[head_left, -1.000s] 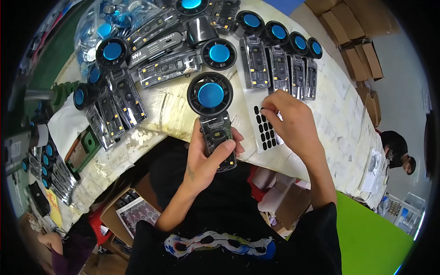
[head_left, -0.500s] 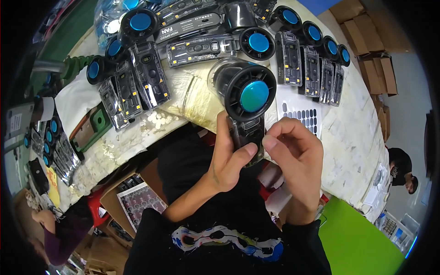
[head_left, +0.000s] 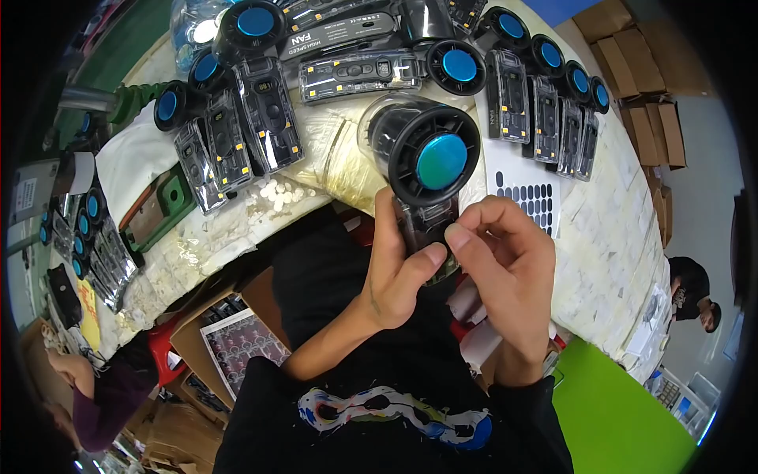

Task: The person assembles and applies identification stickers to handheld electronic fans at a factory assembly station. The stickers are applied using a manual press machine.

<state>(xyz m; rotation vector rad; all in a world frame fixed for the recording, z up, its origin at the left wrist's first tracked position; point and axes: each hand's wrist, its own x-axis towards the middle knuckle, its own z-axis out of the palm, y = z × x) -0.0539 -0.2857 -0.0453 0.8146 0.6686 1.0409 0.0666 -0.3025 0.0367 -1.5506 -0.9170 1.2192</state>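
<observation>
My left hand (head_left: 392,272) is closed around the handle of a black handheld fan (head_left: 426,225), its thumb lying across the handle. The fan's round head, with a shiny blue-green disc (head_left: 440,162) at its centre, points up at me. Thumb and index finger of my right hand (head_left: 505,257) are pinched together against the right side of the handle. Whatever sits between those fingertips is too small or hidden to make out. Beyond my right hand lies a white sheet (head_left: 557,201) bearing rows of dark oval stickers.
Similar fans stand in a left group (head_left: 264,118), a middle row (head_left: 359,75) and a right group (head_left: 507,95). Small white discs (head_left: 276,195) lie scattered near the table edge. A green fixture (head_left: 167,201) stands left. Another person's arm (head_left: 75,371) shows at lower left.
My right fingertips have shifted slightly up and inward along the fan's handle. The table and its fans appear a little higher and further right in the picture. My left hand keeps its hold.
</observation>
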